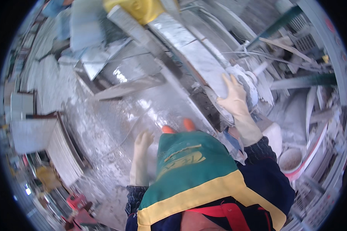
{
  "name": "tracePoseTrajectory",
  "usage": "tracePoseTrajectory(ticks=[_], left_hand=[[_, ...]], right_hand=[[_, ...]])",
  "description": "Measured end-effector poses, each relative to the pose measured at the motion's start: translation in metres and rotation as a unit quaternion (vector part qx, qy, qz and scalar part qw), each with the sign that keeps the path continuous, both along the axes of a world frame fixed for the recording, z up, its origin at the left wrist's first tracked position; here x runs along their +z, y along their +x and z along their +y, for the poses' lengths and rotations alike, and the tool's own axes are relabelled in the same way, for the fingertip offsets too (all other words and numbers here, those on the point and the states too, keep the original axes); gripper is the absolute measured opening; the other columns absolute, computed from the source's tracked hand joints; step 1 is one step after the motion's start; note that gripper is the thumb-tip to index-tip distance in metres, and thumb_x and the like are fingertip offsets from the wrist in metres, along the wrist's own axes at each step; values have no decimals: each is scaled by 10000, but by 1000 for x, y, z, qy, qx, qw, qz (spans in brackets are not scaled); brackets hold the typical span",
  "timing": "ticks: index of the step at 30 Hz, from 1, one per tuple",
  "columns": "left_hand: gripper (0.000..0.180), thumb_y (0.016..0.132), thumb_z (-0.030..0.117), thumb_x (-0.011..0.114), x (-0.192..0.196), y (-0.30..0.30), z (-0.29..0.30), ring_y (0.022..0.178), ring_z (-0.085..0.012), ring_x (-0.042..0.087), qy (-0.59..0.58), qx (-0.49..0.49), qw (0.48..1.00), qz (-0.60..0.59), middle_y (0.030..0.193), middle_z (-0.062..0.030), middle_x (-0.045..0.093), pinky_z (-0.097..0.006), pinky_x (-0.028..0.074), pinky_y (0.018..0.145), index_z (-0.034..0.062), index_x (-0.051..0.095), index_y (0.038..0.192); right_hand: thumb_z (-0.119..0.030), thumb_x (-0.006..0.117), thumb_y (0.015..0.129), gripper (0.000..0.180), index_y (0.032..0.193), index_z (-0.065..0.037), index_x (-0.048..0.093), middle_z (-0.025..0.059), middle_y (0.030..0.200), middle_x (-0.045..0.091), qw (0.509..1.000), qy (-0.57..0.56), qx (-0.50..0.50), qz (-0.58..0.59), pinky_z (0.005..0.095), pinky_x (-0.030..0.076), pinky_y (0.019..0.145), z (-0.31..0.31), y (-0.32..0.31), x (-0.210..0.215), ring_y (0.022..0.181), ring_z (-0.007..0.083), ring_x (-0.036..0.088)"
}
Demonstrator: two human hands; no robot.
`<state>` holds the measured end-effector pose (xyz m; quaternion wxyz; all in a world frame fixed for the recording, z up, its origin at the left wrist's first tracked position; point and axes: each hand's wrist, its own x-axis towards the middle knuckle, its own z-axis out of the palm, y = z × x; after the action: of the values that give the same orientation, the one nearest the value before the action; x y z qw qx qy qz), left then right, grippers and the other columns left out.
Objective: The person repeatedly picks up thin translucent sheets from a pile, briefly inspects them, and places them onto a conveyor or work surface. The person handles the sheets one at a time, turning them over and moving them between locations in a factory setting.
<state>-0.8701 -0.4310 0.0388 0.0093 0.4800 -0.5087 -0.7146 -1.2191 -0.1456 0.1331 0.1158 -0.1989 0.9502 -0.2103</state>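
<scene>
My right hand (235, 96), in a cream rubber glove, lies with spread fingers on the near end of a long white stone slab (200, 57). Beside its fingers is a round, dust-caked machine part (246, 82), whose kind I cannot make out. The slab runs away toward the far left along a narrow bench. My left hand (143, 140), gloved alike, hangs low over the wet floor beside my green apron (196, 165). Its fingers look loosely bent and a little blurred, with nothing visible in them.
The wet, shiny floor (104, 111) carries a loose stone strip (131, 87). A stack of pale slabs (63, 152) leans at the left. Yellow cloth or plastic (142, 9) covers the slab's far end. Green bars (304, 81) and a bucket (291, 159) stand right.
</scene>
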Motion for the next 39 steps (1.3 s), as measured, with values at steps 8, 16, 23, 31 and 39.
tracePoseTrajectory(ticks=[8,16,23,31,39], left_hand=[[562,1064,323,566,98,-54,78,1225,-296,623,63,20,983,170,1392,-200,602,-415,516,1041,2,428,1503],[507,1059,183,557,95,-31,107,1252,-275,582,-132,302,904,272,1424,-141,555,-414,487,1047,36,391,1515],[461,1047,191,587,72,129,150,1230,-222,586,-122,584,759,262,1344,-110,613,-378,485,1043,24,467,1459],[452,1054,256,597,102,201,219,1144,-184,626,-130,633,683,341,1318,-75,628,-341,521,973,39,507,1440],[459,1060,258,586,120,206,267,1139,-154,620,-155,632,690,316,1318,-57,628,-325,507,982,33,505,1451]], right_hand=[[-43,803,739,861,1525,-6,453,95,1480,535,858,-367,10,-359,296,453,1055,5,33,50,1261,167,574],[-289,854,728,856,1463,-11,515,295,1516,456,874,-216,429,-67,453,373,1169,-83,197,31,1383,421,477],[-223,725,931,665,1510,-17,470,181,1511,507,740,-156,491,-432,368,460,1068,-109,290,44,1261,262,575],[-214,743,930,645,1498,-26,501,66,1132,714,604,-89,616,-498,298,516,939,-138,369,58,1030,144,652],[-254,774,944,735,1508,64,427,25,892,688,443,-202,683,-545,217,494,737,-227,461,42,795,68,610]])
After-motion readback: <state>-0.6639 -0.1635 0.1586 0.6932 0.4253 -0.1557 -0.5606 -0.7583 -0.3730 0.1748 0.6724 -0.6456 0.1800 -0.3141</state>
